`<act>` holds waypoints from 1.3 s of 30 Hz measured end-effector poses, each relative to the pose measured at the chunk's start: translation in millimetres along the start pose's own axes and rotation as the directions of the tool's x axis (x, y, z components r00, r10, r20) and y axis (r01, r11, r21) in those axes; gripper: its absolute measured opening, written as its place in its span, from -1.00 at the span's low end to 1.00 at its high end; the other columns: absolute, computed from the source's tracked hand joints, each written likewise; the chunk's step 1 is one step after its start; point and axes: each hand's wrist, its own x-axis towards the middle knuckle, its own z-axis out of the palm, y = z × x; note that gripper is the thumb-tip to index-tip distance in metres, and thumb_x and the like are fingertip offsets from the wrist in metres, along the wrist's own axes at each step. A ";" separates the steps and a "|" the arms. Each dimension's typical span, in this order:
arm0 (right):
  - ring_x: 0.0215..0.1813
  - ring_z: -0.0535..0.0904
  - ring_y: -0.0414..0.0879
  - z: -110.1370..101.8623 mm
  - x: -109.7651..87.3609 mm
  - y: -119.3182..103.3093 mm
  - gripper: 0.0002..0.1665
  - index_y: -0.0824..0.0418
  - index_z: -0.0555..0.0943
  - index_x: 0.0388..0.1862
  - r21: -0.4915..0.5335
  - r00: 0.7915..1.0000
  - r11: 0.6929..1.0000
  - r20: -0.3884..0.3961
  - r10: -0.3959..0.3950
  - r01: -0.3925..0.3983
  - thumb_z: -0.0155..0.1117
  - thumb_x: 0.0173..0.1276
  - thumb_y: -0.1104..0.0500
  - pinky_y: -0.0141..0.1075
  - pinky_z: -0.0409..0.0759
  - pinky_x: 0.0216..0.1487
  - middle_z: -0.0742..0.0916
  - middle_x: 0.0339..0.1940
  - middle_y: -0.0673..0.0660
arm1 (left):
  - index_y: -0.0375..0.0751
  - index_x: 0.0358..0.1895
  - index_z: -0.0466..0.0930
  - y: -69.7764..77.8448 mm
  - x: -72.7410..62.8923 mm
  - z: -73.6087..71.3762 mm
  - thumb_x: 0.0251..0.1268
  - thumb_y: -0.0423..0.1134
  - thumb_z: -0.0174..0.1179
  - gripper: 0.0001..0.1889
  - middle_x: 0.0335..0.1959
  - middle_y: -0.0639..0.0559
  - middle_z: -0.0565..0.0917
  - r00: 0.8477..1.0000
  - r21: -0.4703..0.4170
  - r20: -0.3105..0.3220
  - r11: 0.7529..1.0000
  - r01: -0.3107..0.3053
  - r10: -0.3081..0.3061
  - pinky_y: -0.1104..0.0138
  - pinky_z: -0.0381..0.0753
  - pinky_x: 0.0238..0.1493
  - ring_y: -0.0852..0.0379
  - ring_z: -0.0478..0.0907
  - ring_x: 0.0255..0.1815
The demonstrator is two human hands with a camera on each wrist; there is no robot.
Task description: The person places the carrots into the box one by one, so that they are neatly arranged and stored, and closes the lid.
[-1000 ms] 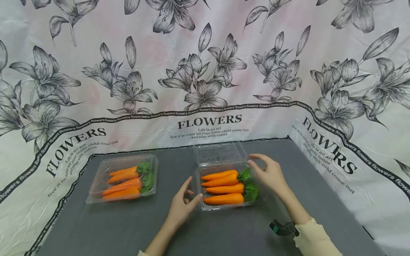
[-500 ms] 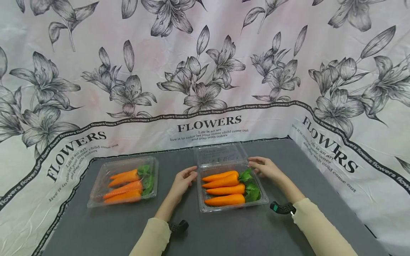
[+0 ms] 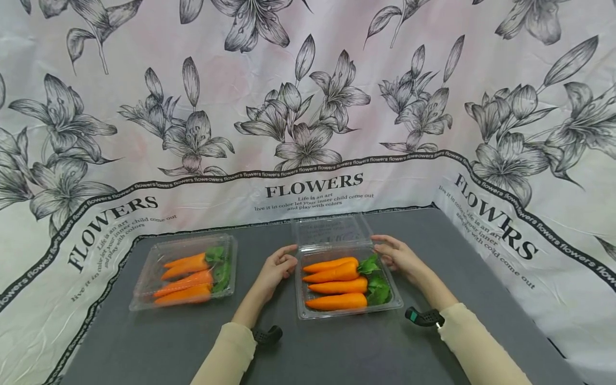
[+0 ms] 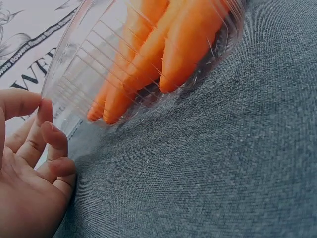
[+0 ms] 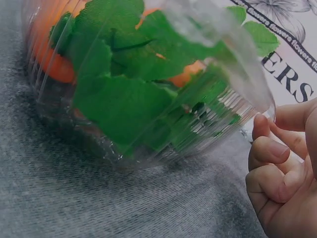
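Note:
In the head view, a clear plastic clamshell box (image 3: 350, 313) lies on the table with its lid (image 3: 332, 232) folded back. Several orange carrots (image 3: 337, 301) lie side by side inside, green leaves (image 3: 378, 290) toward the right. At the back left corner, my left hand (image 3: 272, 276) pinches the rim between thumb and finger, its other fingers curled below. My right hand (image 3: 402, 260) pinches the opposite back corner near the hinge. The left wrist view has carrot tips (image 4: 171, 64) behind the ribbed wall; leaves (image 5: 124, 104) fill the box in the right wrist view.
A second clear box (image 3: 163, 247) of carrots with leaves stands on the left with its lid down. Grey cloth covers the table (image 3: 337, 353). A flower-printed curtain (image 3: 313, 192) rises along the back and both sides. Dark straps with cameras (image 3: 423, 316) hang at the wrists.
My left hand has gone from the box's front left side up to its back left corner. My right hand has shifted slightly down and closed in at the back right corner.

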 end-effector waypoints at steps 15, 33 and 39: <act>-0.56 0.22 -0.26 6.2 -4.2 1.4 -0.41 0.17 0.32 0.60 0.112 0.999 0.994 -0.040 0.000 0.005 0.15 0.71 0.09 -0.40 0.24 -0.53 0.69 -0.24 -0.09 | -0.21 0.47 0.49 -0.6 -2.6 0.9 0.56 -0.42 0.17 -0.52 -0.28 0.12 0.62 1.000 -0.043 0.004 0.999 -0.004 0.004 0.34 0.35 -0.29 0.16 0.34 -0.37; -0.55 0.22 -0.26 7.5 -10.7 5.2 -0.69 0.05 0.46 0.32 0.142 0.999 0.989 -0.029 -0.039 0.043 0.17 0.70 0.08 -0.40 0.23 -0.52 0.67 -0.26 -0.08 | -0.28 0.35 0.44 -9.4 -5.7 2.0 0.45 -0.53 0.17 -0.56 -0.33 0.09 0.61 0.998 -0.159 -0.009 0.985 -0.065 0.065 0.32 0.35 -0.24 0.13 0.39 -0.35; -0.53 0.22 -0.27 7.8 -14.0 6.0 -0.61 0.17 0.44 0.37 0.136 0.998 0.989 -0.040 -0.053 0.058 0.15 0.71 0.05 -0.39 0.25 -0.48 0.64 -0.27 -0.06 | -0.17 0.06 0.57 -11.2 -8.5 3.1 0.42 -0.52 0.20 -0.75 -0.31 0.07 0.60 0.996 -0.167 -0.035 0.982 -0.090 0.085 0.30 0.39 -0.20 0.11 0.41 -0.32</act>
